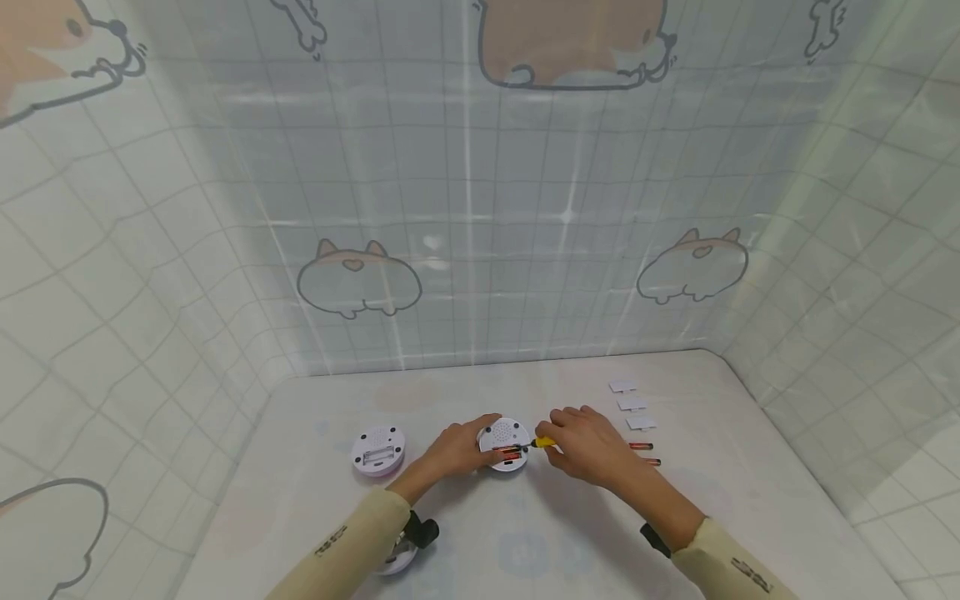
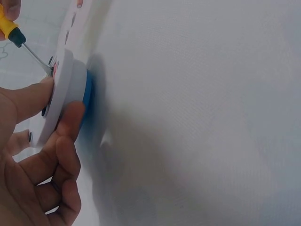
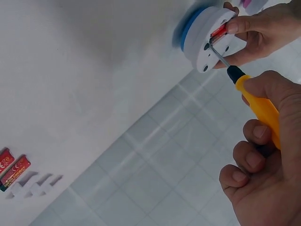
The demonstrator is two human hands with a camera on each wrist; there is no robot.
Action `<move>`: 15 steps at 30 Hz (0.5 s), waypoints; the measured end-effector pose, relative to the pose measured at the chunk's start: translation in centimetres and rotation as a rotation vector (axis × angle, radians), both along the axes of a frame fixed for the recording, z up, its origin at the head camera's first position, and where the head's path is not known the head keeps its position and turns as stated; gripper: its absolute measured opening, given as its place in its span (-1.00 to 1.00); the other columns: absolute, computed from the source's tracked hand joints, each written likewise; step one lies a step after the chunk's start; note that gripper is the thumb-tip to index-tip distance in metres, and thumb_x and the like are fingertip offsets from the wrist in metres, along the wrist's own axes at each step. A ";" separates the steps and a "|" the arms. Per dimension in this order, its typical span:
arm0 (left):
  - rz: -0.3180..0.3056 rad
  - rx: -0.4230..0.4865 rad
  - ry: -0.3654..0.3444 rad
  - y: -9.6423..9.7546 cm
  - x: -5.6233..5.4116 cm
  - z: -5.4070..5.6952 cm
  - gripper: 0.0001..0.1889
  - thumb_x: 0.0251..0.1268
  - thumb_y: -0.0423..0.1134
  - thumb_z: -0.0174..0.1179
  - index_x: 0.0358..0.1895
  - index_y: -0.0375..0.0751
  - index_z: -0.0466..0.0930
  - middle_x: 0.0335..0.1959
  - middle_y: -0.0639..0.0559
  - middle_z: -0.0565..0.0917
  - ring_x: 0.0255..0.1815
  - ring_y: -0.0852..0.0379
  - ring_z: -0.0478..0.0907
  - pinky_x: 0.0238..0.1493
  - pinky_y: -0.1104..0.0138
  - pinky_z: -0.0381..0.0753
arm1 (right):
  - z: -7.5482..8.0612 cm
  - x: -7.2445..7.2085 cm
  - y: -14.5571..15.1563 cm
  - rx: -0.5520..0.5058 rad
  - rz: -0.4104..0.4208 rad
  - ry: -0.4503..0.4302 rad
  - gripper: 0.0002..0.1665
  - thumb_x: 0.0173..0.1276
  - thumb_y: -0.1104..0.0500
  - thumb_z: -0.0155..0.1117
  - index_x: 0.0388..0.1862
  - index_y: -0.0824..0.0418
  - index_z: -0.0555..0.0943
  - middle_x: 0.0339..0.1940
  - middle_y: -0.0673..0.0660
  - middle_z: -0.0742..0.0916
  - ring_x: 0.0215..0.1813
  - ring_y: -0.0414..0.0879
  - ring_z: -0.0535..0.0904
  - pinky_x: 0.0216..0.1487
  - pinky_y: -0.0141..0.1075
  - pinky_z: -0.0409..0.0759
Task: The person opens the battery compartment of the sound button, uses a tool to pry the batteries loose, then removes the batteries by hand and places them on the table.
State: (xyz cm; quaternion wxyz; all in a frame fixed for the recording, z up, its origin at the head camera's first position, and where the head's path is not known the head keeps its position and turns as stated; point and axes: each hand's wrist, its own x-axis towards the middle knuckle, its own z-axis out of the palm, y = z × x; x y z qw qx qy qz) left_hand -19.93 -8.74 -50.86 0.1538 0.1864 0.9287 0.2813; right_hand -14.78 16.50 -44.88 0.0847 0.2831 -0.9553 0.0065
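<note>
A round white device [image 1: 504,432] with a blue lower rim sits on the table, its battery compartment facing up. My left hand [image 1: 459,448] grips it by the sides, with the thumb over the compartment. Red batteries [image 3: 218,32] lie in that compartment, partly hidden by the thumb. My right hand [image 1: 588,443] holds a screwdriver [image 3: 261,107] by its yellow handle. In the right wrist view the metal tip touches the device at the end of the compartment, close to a battery. The left wrist view shows the same screwdriver [image 2: 18,36] slanting down to the device.
Left of my left hand stands another round device [image 1: 378,450] with a bare battery slot. A third round device [image 1: 397,560] is partly hidden under my left sleeve. Several small white covers [image 1: 632,405] and red batteries [image 1: 641,446] lie to the right. Patterned curtain walls border the table.
</note>
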 end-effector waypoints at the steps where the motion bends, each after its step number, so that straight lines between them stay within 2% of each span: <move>1: -0.002 -0.001 0.003 0.0 0.0 0.0 -0.22 0.20 0.18 0.39 0.49 0.19 0.32 0.01 -0.05 0.69 -0.36 0.12 0.53 -0.38 0.25 0.48 | 0.0 0.0 0.0 -0.007 -0.003 -0.008 -0.69 0.22 -0.04 0.52 -0.05 -0.11 0.70 -0.26 -0.14 0.66 -0.20 -0.20 0.58 -0.02 -0.21 0.58; 9: -0.003 -0.005 0.004 0.1 -0.1 0.1 -0.21 0.19 0.16 0.41 0.49 0.13 0.34 -0.09 0.01 0.69 -0.22 0.06 0.50 -0.30 0.22 0.44 | -0.9 -0.5 1.1 -0.118 -0.037 -0.106 -0.72 0.25 -0.01 0.49 -0.06 -0.11 0.70 -0.28 -0.19 0.62 -0.28 -0.25 0.49 -0.13 -0.28 0.57; 12: 0.009 -0.006 0.004 0.1 -0.1 0.0 -0.21 0.18 0.16 0.41 0.48 0.14 0.35 0.00 -0.01 0.68 -0.21 0.04 0.49 -0.31 0.22 0.46 | -1.3 -0.8 1.6 -0.161 -0.060 -0.163 -0.74 0.29 -0.01 0.45 -0.04 -0.11 0.69 -0.23 -0.18 0.65 -0.23 -0.23 0.53 -0.09 -0.25 0.59; 15: 0.010 -0.015 0.021 0.1 -0.1 -0.1 -0.22 0.19 0.17 0.41 0.48 0.14 0.36 0.08 -0.04 0.68 -0.17 0.02 0.47 -0.23 0.18 0.48 | -1.8 -1.0 2.0 -0.204 -0.087 -0.213 -0.76 0.32 -0.01 0.43 -0.04 -0.11 0.69 -0.17 -0.16 0.67 -0.16 -0.20 0.56 -0.02 -0.20 0.61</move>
